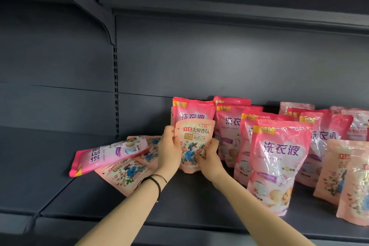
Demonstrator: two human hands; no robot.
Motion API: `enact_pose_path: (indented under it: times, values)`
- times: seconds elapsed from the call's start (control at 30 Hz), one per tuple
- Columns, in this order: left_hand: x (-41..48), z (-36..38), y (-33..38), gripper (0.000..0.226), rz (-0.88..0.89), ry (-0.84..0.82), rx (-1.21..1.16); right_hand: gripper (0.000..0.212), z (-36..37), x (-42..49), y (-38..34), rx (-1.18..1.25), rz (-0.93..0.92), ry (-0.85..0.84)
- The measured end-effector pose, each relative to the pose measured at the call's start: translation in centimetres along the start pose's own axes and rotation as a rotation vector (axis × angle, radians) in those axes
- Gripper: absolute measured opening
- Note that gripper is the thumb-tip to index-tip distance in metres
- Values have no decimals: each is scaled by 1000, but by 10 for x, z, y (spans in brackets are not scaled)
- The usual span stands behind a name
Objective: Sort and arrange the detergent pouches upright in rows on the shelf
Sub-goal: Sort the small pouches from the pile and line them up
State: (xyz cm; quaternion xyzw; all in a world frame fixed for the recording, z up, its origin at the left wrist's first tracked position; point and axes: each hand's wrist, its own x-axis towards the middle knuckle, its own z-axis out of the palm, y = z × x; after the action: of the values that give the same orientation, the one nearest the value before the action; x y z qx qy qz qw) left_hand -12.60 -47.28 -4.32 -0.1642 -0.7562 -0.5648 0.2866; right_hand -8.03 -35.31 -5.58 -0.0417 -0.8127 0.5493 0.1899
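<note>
Left fingers (169,132): curled round the left edge of a pale peach flower-printed plastic pouch (192,142), tips at the back, out of sight. Right fingers (212,143): wrapped round its right edge, thumb pressed flat on the printed front. Both the left hand (169,148) and the right hand (209,159) grip this one pouch; it is upright, front facing the camera. Whether its base touches the dark grey metal shelf (95,197) cannot be told.

Thin black cord bracelet (157,182) on the left wrist.

Positions relative to the held pouch:
- Directly behind, partly covered by it: an upright bright pink plastic pouch with purple lettering (193,110).
- Left, low: a same-type pink pouch lying flat (107,156), resting across two flat peach floral pouches (127,173), one of which runs in behind the left hand.
- Right: rows of standing pink pouches, front to back; the nearest and largest in view (277,162) stands just beside the right forearm.
- Far right, at the frame edge: standing peach floral pouches (339,170), in front of more pink ones.
- Further left, on the back wall: a slotted vertical upright (115,90).
- Above: the underside of an upper shelf (239,6).
</note>
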Motion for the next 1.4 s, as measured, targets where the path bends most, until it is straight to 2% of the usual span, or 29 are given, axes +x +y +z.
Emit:
enact_pose_path:
  times: [0.1, 0.17, 0.23, 0.33, 0.47, 0.53, 0.63, 0.73, 0.9, 1.1, 1.2, 1.4]
  values:
    - [7, -4, -3, 7, -10, -80, 66, 33, -9, 3, 1, -108, 72, -60]
    - [14, -9, -3, 13, -54, -166, 66, 31, -20, 4, -7, -347, 132, -134]
    - [20, -19, -2, 21, -29, -242, 188, 20, -35, 3, -19, -682, 118, -271]
    - [26, -47, 6, 27, 123, -351, 486, 37, -49, -4, -44, -1086, 12, -383]
    - [26, -101, 15, 29, 432, -524, 953, 33, -51, -18, -74, -1319, -86, -418]
    - [23, -128, 14, 33, 555, -604, 1078, 32, -49, -25, -85, -1366, -148, -449]
    - [16, -161, 10, 40, 653, -643, 1183, 45, -42, -34, -100, -1422, -238, -494]
    - [13, -182, 9, 38, 667, -671, 1230, 46, -27, -39, -110, -1427, -362, -478]
    - [23, -197, -1, 36, 681, -712, 1241, 33, 10, -37, -118, -1450, -501, -438]
    - [52, -219, -34, 36, 693, -674, 1199, 40, 60, -13, -132, -1354, -515, -451]
    - [71, -227, -51, 45, 690, -700, 1179, 42, 86, 2, -135, -1302, -469, -445]
    - [103, -234, -89, 38, 533, -722, 1068, 39, 119, 34, -130, -1261, -395, -433]
